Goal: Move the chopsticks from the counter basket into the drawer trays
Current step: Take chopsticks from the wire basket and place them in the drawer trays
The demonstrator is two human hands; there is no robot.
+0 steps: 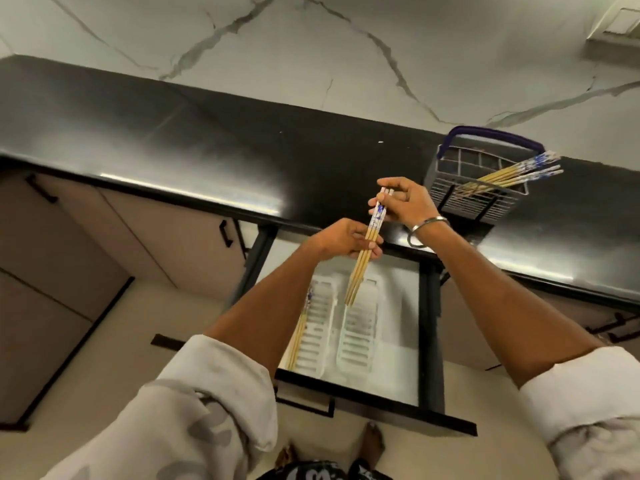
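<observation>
two hands held one bundle of chopsticks (365, 251) above the open drawer (427, 327). the bundle looked like three or four sticks, though the exact count could not be told. the left hand (341, 241) was clenched around the middle of the bundle, fingers curled under it, forearm reaching up from the lower left with a pale sleeve (207, 403) rolled back. the right hand (403, 202) pinched the blue-and-white top ends between thumb and fingertips, wrist bent, with one metal bangle (427, 227) around it. the bundle hung tilted, its plain tips pointing down toward the drawer.

inside the drawer lay two white slotted trays (358, 337) side by side. the left tray held a few more chopsticks (299, 332) along its left edge, partly hidden by the left forearm, so they could not be counted. the right tray showed only its bare slots.

on the dark table (173, 143), to the right of the hands, stood one wire basket (481, 192) with a purple handle. about four chopsticks (512, 174) leaned out of it, patterned ends up and to the right.

the right forearm crossed in front of the table edge, its sleeve also rolled back.
</observation>
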